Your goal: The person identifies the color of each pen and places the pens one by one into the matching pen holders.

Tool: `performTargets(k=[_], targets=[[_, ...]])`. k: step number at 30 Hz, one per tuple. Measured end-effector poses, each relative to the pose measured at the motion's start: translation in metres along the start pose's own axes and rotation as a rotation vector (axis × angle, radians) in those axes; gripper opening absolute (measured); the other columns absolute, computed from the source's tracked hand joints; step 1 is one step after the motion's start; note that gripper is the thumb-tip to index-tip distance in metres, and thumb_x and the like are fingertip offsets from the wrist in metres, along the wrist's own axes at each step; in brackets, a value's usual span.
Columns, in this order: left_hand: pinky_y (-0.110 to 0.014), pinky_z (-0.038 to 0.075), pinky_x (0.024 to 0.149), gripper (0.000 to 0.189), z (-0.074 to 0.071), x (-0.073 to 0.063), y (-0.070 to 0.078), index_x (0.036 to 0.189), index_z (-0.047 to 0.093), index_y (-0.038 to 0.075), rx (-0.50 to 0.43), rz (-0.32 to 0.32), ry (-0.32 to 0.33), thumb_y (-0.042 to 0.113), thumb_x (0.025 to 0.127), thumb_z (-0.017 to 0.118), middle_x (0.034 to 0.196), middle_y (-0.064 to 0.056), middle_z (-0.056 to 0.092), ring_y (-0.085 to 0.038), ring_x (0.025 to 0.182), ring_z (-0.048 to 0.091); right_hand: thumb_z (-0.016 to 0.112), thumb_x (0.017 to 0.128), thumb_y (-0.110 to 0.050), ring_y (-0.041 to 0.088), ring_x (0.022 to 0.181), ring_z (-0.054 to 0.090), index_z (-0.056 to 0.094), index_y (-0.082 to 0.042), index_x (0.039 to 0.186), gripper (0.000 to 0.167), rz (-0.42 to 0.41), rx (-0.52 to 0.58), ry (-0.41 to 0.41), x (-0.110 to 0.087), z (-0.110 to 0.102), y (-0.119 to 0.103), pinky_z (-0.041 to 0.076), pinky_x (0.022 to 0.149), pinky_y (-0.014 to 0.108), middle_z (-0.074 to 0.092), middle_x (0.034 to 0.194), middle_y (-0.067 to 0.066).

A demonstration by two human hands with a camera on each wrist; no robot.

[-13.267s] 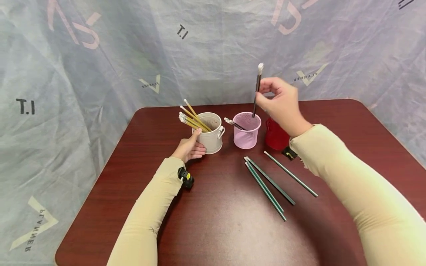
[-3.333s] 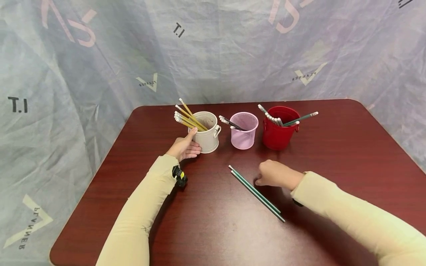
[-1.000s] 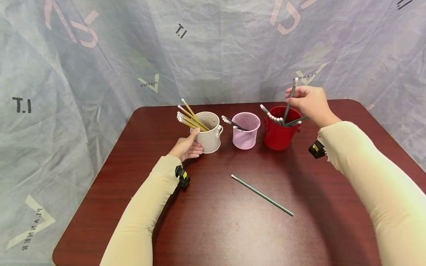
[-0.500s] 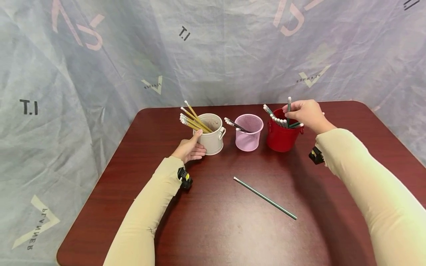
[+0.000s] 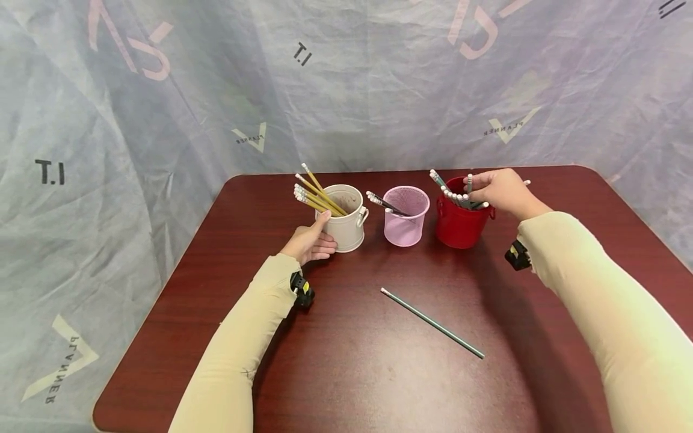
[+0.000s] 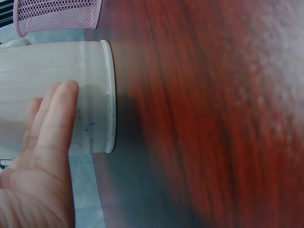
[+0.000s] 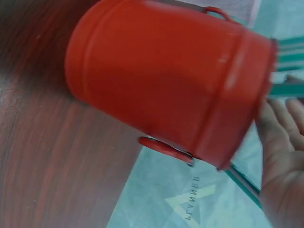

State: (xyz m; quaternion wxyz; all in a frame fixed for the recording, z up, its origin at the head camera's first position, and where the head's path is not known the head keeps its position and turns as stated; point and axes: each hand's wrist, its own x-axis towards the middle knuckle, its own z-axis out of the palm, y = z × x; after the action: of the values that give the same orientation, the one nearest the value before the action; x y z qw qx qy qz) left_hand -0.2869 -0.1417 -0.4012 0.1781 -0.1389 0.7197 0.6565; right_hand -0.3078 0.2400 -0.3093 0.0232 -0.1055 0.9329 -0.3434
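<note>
At the red pail (image 5: 461,228), my right hand (image 5: 505,191) pinches a green pencil (image 5: 469,183) near its white eraser end. The pencil stands nearly upright, its lower part hidden inside the pail. Several other green pencils (image 5: 440,181) lean in it. In the right wrist view my fingers are just over the pail's rim, beside the green pencil (image 7: 287,90). My left hand (image 5: 311,242) rests against the white pail (image 5: 348,233), thumb by the rim and fingers straight along its side. Several yellow pencils (image 5: 316,193) lean left in that pail.
Between the pails stands a pink mesh cup (image 5: 403,231) with several black pencils (image 5: 383,202). One green pencil (image 5: 432,323) lies diagonally on the dark red table (image 5: 325,373), in front of the cup. A printed grey sheet (image 5: 346,84) hangs behind the table.
The right hand lowered the green pencil deeper into the red pail. Earlier, it handled a black pencil at the pink cup. Fewer green pencils now lie on the table. The left hand stayed put.
</note>
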Motion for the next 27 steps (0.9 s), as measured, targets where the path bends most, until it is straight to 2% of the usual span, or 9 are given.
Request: performTargets(k=[3,8,11,13,15,18,22,24,27], targets=[[-0.03,0.057,0.073,0.082,0.0,0.0,-0.001,0.12,0.054,-0.014,0.0,-0.005,0.003,0.062,0.09,0.049,0.117,-0.026,0.061,-0.022,0.082,0.067,0.065,0.09,-0.014,-0.013,0.078,0.056,0.055,0.005,0.13,0.046,-0.014,0.137,0.037,-0.007,-0.008,-0.007,0.047,0.072,0.012,0.068,0.113,0.011],[-0.032,0.056,0.076,0.083,0.0,0.0,0.0,0.121,0.054,-0.014,0.0,0.001,-0.002,0.063,0.089,0.048,0.118,-0.027,0.06,-0.024,0.086,0.067,0.07,0.086,-0.009,-0.01,0.077,0.062,0.066,-0.002,0.12,0.034,-0.128,0.37,0.289,-0.025,-0.013,-0.027,0.049,0.068,0.008,0.068,0.085,-0.022],[-0.033,0.056,0.079,0.083,0.0,0.002,0.0,0.121,0.053,-0.014,-0.001,0.0,-0.008,0.063,0.089,0.048,0.119,-0.027,0.06,-0.023,0.085,0.066,0.073,0.083,-0.006,-0.009,0.069,0.061,0.075,-0.005,0.101,0.018,-0.25,0.348,0.421,-0.038,0.001,-0.042,0.047,0.061,0.008,0.066,0.076,-0.025],[-0.033,0.056,0.078,0.083,-0.001,0.003,-0.001,0.121,0.053,-0.014,-0.003,-0.005,-0.009,0.062,0.09,0.048,0.12,-0.028,0.059,-0.023,0.084,0.066,0.075,0.08,-0.004,-0.007,0.066,0.059,0.077,-0.005,0.091,0.011,-0.356,0.238,0.421,-0.045,0.018,-0.049,0.046,0.059,0.009,0.068,0.075,-0.018],[-0.032,0.056,0.077,0.082,-0.002,0.003,0.0,0.122,0.053,-0.014,-0.004,-0.008,-0.007,0.062,0.09,0.048,0.12,-0.027,0.059,-0.022,0.083,0.066,0.076,0.078,-0.003,-0.005,0.065,0.057,0.076,-0.003,0.089,0.011,-0.453,0.091,0.329,-0.052,0.039,-0.052,0.045,0.058,0.012,0.07,0.076,-0.01],[-0.032,0.056,0.077,0.083,-0.002,0.004,0.0,0.122,0.053,-0.014,-0.007,-0.003,-0.01,0.062,0.09,0.048,0.12,-0.028,0.059,-0.022,0.083,0.066,0.078,0.075,-0.004,0.001,0.067,0.06,0.076,-0.006,0.084,0.009,-0.58,-0.12,0.075,-0.06,0.071,-0.049,0.049,0.061,0.018,0.072,0.077,-0.002],[-0.033,0.056,0.079,0.083,0.0,0.004,-0.001,0.121,0.053,-0.014,-0.011,0.0,-0.018,0.062,0.09,0.049,0.118,-0.027,0.06,-0.022,0.083,0.066,0.079,0.074,-0.013,0.005,0.061,0.062,0.075,-0.01,0.075,0.005,-0.633,-0.324,-0.252,-0.07,0.105,-0.038,0.051,0.057,0.023,0.069,0.069,-0.005],[-0.033,0.056,0.079,0.083,0.0,0.005,-0.001,0.121,0.053,-0.014,-0.011,-0.003,-0.018,0.062,0.09,0.049,0.116,-0.026,0.061,-0.022,0.082,0.066,0.08,0.072,-0.018,0.004,0.055,0.057,0.072,-0.013,0.067,0.01,-0.62,-0.382,-0.34,-0.074,0.118,-0.034,0.047,0.051,0.021,0.066,0.063,-0.009],[-0.033,0.056,0.079,0.082,0.0,0.005,-0.001,0.12,0.054,-0.014,-0.012,-0.007,-0.013,0.062,0.09,0.049,0.114,-0.025,0.062,-0.021,0.079,0.066,0.081,0.069,-0.019,0.0,0.049,0.042,0.062,-0.016,0.054,0.025,-0.581,-0.423,-0.397,-0.079,0.133,-0.031,0.036,0.044,0.018,0.051,0.051,-0.017]])
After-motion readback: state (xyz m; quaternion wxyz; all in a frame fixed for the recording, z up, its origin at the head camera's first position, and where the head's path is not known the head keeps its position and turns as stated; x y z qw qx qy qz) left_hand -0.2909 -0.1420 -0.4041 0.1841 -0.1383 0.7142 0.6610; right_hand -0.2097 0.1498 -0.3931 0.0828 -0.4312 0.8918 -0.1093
